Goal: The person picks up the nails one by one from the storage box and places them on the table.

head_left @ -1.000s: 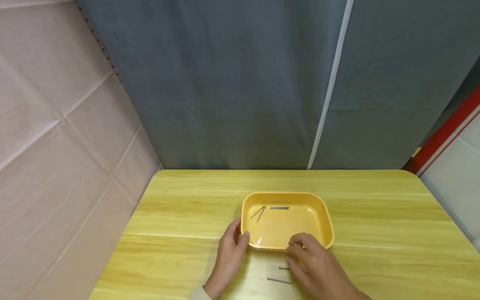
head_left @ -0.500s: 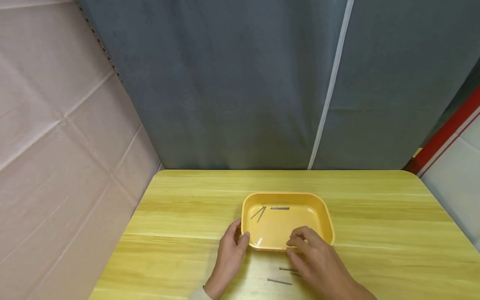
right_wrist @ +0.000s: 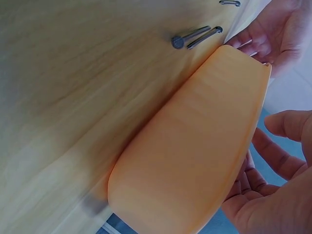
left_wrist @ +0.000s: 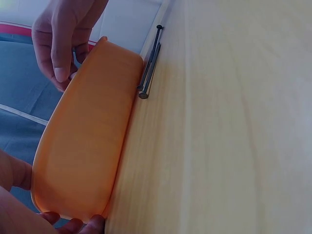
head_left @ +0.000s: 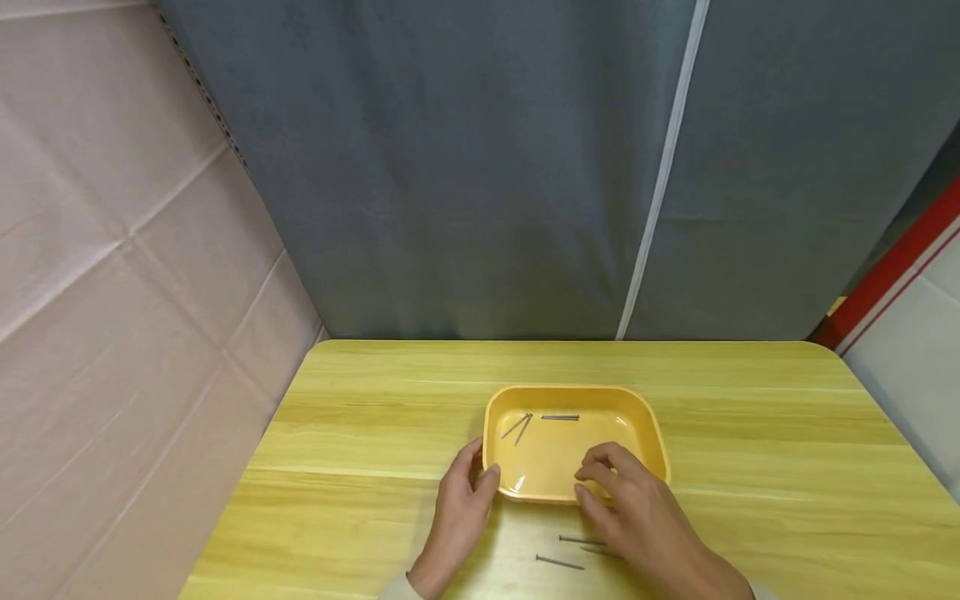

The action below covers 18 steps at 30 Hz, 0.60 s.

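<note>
My left hand [head_left: 459, 510] grips the left end of a yellow plastic tray [head_left: 491, 408], with its thumb at the rim. In the left wrist view, its fingers wrap the orange-looking tray wall [left_wrist: 85, 131]. My right hand [head_left: 637, 508] is over the tray's front right rim, fingers loosely bent. In the right wrist view, the right thumb and index finger stand apart, with nothing seen between them. Several nails lie inside the tray, including a pair [head_left: 560, 417] near the back wall. On the table in front are a nail [head_left: 559, 563] and two more nails partly beside my right hand.
The wood-patterned table [head_left: 375, 417] extends around the tray. A grey curtain [head_left: 465, 183] hangs behind it. A pale panelled wall [head_left: 135, 317] stands at the left, and a red-edged white panel [head_left: 918, 308] at the right.
My right hand has shifted slightly up over the tray's front rim, uncovering more of the nails on the table. My left hand and the tray stay put.
</note>
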Available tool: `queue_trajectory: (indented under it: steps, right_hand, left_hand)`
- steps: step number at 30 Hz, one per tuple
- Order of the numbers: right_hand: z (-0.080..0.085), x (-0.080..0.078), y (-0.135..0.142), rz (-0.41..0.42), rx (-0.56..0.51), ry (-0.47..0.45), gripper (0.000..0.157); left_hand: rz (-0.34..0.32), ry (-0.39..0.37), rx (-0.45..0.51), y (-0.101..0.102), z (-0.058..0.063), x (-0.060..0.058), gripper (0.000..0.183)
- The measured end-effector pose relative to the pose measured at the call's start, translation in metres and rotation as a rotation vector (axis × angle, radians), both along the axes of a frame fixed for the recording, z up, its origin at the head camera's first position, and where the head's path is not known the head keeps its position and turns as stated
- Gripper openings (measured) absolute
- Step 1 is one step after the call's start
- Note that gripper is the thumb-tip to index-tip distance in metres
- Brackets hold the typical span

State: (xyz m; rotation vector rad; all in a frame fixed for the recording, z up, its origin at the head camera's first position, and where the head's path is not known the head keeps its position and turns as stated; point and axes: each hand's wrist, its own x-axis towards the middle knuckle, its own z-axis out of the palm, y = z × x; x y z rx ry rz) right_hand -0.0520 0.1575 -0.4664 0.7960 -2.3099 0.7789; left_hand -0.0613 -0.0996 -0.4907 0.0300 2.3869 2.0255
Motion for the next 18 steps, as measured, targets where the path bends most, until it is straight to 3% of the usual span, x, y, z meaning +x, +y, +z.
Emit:
queue_trajectory:
  steps: [8, 18]
  right_hand:
    - [0.003, -0.009, -0.003, -0.054, 0.01, -0.025, 0.021]
    - [0.005, -0.018, -0.007, -0.06, 0.008, -0.031, 0.022]
  left_hand:
    - [-0.028, -0.015, 0.015, -0.001, -0.001, -0.003, 0.054]
    - [-0.029, -0.019, -0.004, -0.001, 0.0, -0.002, 0.054]
